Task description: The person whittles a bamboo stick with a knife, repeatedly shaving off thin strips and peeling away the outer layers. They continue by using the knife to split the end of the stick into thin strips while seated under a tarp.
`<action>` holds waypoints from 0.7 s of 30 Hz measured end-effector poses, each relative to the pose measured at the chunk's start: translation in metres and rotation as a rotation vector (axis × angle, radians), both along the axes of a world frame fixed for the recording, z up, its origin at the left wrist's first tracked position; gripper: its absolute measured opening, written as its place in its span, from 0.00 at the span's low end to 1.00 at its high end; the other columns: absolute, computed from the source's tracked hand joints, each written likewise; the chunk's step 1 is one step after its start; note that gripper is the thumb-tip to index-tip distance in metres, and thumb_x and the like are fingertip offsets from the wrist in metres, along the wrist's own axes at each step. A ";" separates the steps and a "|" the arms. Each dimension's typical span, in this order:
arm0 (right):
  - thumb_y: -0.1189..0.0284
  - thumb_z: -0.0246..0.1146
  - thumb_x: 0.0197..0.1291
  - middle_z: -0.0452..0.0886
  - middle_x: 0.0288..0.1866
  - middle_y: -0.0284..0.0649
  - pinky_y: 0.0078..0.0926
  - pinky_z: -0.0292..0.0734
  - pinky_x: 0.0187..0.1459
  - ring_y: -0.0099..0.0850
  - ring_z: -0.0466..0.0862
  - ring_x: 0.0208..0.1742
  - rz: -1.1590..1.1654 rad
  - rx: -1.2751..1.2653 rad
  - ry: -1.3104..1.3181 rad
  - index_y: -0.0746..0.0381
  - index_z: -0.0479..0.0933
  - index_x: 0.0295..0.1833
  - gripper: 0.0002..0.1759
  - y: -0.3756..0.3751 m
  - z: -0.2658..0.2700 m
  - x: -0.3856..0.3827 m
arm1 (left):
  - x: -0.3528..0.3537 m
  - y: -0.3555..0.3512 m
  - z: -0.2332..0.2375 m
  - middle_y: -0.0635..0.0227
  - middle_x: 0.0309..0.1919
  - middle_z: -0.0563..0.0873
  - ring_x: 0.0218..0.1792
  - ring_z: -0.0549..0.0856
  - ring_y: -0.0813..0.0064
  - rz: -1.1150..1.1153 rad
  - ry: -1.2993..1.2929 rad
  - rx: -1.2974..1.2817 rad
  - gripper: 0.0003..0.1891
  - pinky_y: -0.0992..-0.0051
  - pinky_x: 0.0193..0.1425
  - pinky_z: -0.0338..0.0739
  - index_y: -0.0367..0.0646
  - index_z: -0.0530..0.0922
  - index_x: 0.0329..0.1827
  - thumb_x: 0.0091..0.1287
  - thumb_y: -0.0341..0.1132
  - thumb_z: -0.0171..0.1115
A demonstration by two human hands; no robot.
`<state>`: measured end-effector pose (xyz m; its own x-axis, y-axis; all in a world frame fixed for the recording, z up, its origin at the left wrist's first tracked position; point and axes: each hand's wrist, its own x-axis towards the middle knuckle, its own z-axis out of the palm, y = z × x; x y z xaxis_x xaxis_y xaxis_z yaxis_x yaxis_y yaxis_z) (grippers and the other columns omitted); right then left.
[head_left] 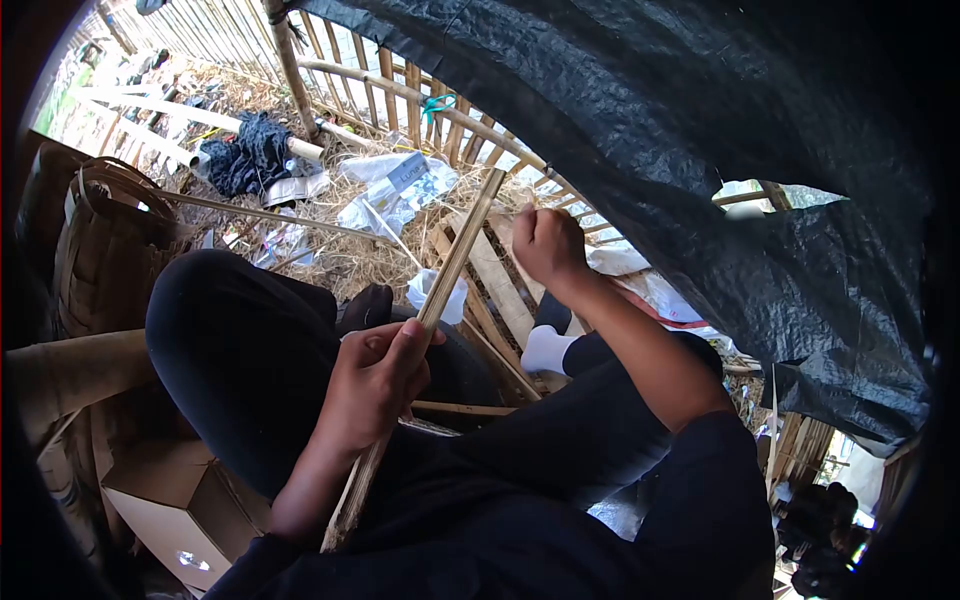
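Note:
My left hand (pixel 380 382) is wrapped round a long split bamboo strip (pixel 462 245), which slants from my lap up toward the fence. The strip's upper end stands free. To the right of that end, my right hand (pixel 548 243) is raised with its fingers curled closed, apart from the strip. What it holds, if anything, is hidden or too small to name. Both forearms reach out over my crossed legs in dark trousers.
Wooden slats (pixel 497 275) lie beyond my legs, among straw and plastic litter. A bamboo fence (pixel 400 90) runs behind. A black tarpaulin (pixel 640 110) hangs at the upper right. A cardboard box (pixel 165 515) and a woven basket (pixel 105 250) are at the left.

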<state>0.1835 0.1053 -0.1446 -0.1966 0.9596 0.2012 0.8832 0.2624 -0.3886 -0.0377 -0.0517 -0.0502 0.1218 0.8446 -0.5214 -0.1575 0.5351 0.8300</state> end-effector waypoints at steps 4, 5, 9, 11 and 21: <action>0.64 0.52 0.63 0.78 0.19 0.59 0.49 0.79 0.30 0.55 0.81 0.22 0.131 0.002 0.098 0.67 0.76 0.17 0.24 -0.026 0.024 -0.018 | -0.002 0.004 0.003 0.77 0.13 0.69 0.11 0.64 0.88 0.087 -0.210 -0.091 0.19 0.84 0.14 0.57 0.37 0.77 0.42 0.79 0.45 0.47; 0.66 0.53 0.62 0.77 0.19 0.59 0.50 0.78 0.30 0.55 0.81 0.22 0.205 -0.065 0.183 0.66 0.75 0.16 0.23 -0.044 0.033 -0.027 | -0.002 0.004 0.002 0.78 0.13 0.66 0.11 0.61 0.86 0.144 -0.380 -0.164 0.18 0.82 0.14 0.54 0.39 0.75 0.41 0.79 0.45 0.45; 0.67 0.53 0.62 0.75 0.15 0.56 0.47 0.77 0.27 0.53 0.80 0.19 0.106 -0.017 0.159 0.66 0.74 0.13 0.25 -0.028 0.036 -0.019 | 0.003 0.006 -0.003 0.78 0.13 0.63 0.09 0.58 0.84 0.166 -0.550 -0.233 0.16 0.82 0.13 0.52 0.44 0.73 0.39 0.79 0.46 0.44; 0.66 0.55 0.61 0.74 0.13 0.55 0.47 0.77 0.25 0.52 0.79 0.17 0.128 0.031 0.045 0.65 0.74 0.13 0.24 -0.014 0.046 -0.014 | 0.005 0.004 -0.005 0.78 0.13 0.64 0.09 0.59 0.84 0.156 -0.586 -0.258 0.16 0.82 0.13 0.52 0.44 0.73 0.39 0.79 0.46 0.45; 0.64 0.53 0.63 0.77 0.17 0.56 0.50 0.78 0.30 0.54 0.81 0.21 0.129 -0.047 0.098 0.66 0.75 0.15 0.26 -0.013 0.041 -0.011 | -0.001 0.004 0.006 0.79 0.13 0.63 0.09 0.58 0.86 0.178 -0.452 -0.186 0.17 0.83 0.13 0.52 0.43 0.72 0.38 0.79 0.46 0.46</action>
<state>0.1728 0.0920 -0.1036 -0.3003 0.9365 0.1810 0.8008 0.3506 -0.4856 -0.0391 -0.0481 -0.0443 0.2325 0.7708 -0.5931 -0.5804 0.5993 0.5513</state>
